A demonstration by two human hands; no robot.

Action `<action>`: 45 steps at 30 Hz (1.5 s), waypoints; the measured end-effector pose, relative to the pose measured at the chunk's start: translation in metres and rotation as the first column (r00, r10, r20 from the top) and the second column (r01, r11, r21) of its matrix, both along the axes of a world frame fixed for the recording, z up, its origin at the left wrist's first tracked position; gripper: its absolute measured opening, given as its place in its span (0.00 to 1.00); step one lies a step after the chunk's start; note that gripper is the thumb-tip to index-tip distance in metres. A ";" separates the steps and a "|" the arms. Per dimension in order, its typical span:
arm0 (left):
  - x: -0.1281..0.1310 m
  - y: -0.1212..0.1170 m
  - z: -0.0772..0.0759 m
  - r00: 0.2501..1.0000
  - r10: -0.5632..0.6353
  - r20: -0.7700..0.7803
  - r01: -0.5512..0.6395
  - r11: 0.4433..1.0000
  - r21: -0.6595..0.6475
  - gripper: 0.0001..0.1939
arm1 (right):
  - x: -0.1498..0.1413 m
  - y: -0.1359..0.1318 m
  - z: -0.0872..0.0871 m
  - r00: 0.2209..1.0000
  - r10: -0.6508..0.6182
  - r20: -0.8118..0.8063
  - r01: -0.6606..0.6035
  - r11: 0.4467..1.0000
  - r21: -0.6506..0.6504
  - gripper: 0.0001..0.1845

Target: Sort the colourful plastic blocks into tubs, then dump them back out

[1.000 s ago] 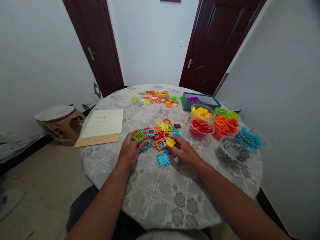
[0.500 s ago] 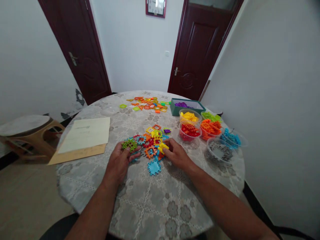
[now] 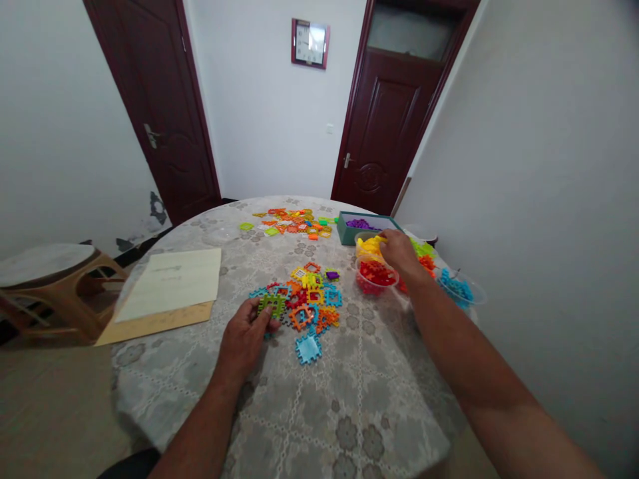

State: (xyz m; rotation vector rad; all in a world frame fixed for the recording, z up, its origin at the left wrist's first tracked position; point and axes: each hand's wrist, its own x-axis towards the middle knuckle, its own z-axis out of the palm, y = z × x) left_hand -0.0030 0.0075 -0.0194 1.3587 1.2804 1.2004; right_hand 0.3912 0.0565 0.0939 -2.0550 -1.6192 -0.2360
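My left hand (image 3: 245,338) grips an olive-green square building tile (image 3: 272,306) with notched edges, thumb on top, at the left side of a mixed pile of interlocking plastic tiles (image 3: 301,318). A light-blue tile (image 3: 308,348) lies just in front of that pile. Farther off to the right, my right hand (image 3: 400,251) is over the rim of a clear bowl of yellow pieces (image 3: 368,247). Its fingertips are closed on a yellow plastic piece (image 3: 381,238), partly hidden by the hand.
Close to my right arm stand bowls of red pieces (image 3: 375,274), orange pieces (image 3: 427,264), green pieces (image 3: 422,248) and blue pieces (image 3: 455,287). Behind them is a green box (image 3: 347,234) holding purple pieces. Another pile of tiles (image 3: 294,222) lies at the back, and papers (image 3: 172,279) at the left.
My right hand has moved from the near pile out to the yellow bowl, carrying the yellow piece. My left hand still holds the green tile. The view has shifted and tilted up.
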 end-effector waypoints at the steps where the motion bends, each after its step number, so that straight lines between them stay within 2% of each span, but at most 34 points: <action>1: -0.001 0.000 -0.001 1.000 0.004 -0.002 -0.004 1.000 0.002 0.18 | 0.006 0.003 0.002 1.000 -0.027 0.003 0.027 1.000 -0.010 0.22; 3: -0.002 0.001 -0.002 1.000 0.005 0.010 -0.005 1.000 0.001 0.17 | 0.009 0.005 0.002 0.999 -0.040 0.008 0.040 0.999 -0.008 0.24; 5: -0.003 0.002 -0.004 1.000 -0.006 0.028 0.006 1.000 0.005 0.18 | 0.000 -0.001 -0.001 1.000 -0.011 0.003 0.011 1.000 0.014 0.23; 8: -0.001 0.001 -0.004 0.998 -0.057 0.034 0.056 0.998 0.027 0.20 | -0.039 -0.021 -0.014 0.971 0.187 -0.148 -0.185 0.982 0.026 0.18; 10: 0.000 -0.001 -0.002 0.994 -0.105 0.015 0.104 0.994 0.041 0.22 | -0.077 -0.041 -0.027 0.855 0.391 -0.341 -0.415 0.910 0.002 0.14; 12: 0.002 -0.004 0.001 0.987 -0.159 -0.008 0.159 0.987 0.038 0.24 | -0.116 -0.060 -0.041 0.699 0.553 -0.454 -0.618 0.786 0.007 0.13; 13: 0.003 -0.005 0.003 0.981 -0.192 -0.013 0.192 0.981 0.033 0.25 | -0.134 -0.068 -0.048 0.634 0.604 -0.483 -0.677 0.735 0.031 0.12; 14: 0.003 -0.006 0.004 0.973 -0.229 -0.010 0.229 0.973 0.029 0.26 | -0.150 -0.075 -0.054 0.581 0.636 -0.508 -0.712 0.700 0.062 0.11; 16: 0.005 -0.008 0.006 0.953 -0.301 0.004 0.301 0.953 0.030 0.26 | -0.173 -0.084 -0.063 0.544 0.659 -0.520 -0.724 0.682 0.108 0.09; 18: 0.006 -0.009 0.007 0.937 -0.350 0.013 0.349 0.936 0.033 0.25 | -0.182 -0.088 -0.067 0.556 0.650 -0.518 -0.708 0.697 0.113 0.07; 20: 0.006 -0.010 0.007 0.938 -0.347 -0.005 0.347 0.938 0.021 0.25 | -0.178 -0.089 -0.064 0.578 0.624 -0.525 -0.693 0.716 0.088 0.06; 23: 0.004 -0.009 0.006 0.973 -0.218 -0.073 0.220 0.975 0.019 0.25 | -0.149 -0.083 -0.053 0.636 0.573 -0.517 -0.643 0.764 0.056 0.07; 26: -0.002 -0.005 0.003 0.989 0.006 -0.149 0.004 0.998 0.065 0.25 | -0.093 -0.066 -0.036 0.746 0.496 -0.445 -0.535 0.844 0.044 0.10; 28: -0.006 -0.002 0.002 0.979 0.111 -0.170 -0.097 0.991 0.088 0.24 | -0.044 -0.049 -0.022 0.840 0.388 -0.381 -0.405 0.914 0.037 0.12; 31: -0.009 0.001 -0.001 0.971 0.152 -0.186 -0.137 0.986 0.091 0.24 | 0.033 -0.025 -0.002 0.939 0.116 -0.325 -0.129 0.991 -0.020 0.15; 33: -0.009 0.001 -0.001 0.966 0.143 -0.214 -0.127 0.988 0.088 0.24 | 0.080 -0.013 0.009 0.951 -0.089 -0.297 0.065 0.994 -0.091 0.15; 36: -0.008 0.000 -0.001 0.951 0.155 -0.269 -0.136 0.987 0.089 0.22 | 0.138 -0.003 0.018 0.928 -0.261 -0.265 0.237 0.964 -0.120 0.18; 38: -0.007 0.000 0.000 0.938 0.176 -0.297 -0.157 0.984 0.090 0.21 | 0.165 0.000 0.016 0.905 -0.354 -0.237 0.330 0.934 -0.137 0.19; 41: -0.007 0.002 0.002 0.927 0.192 -0.322 -0.177 0.981 0.076 0.21 | 0.190 0.005 0.004 0.874 -0.445 -0.196 0.423 0.894 -0.148 0.17; 45: -0.008 0.003 0.002 0.918 0.187 -0.350 -0.175 0.982 0.065 0.20 | 0.203 0.010 -0.013 0.847 -0.501 -0.178 0.485 0.865 -0.130 0.16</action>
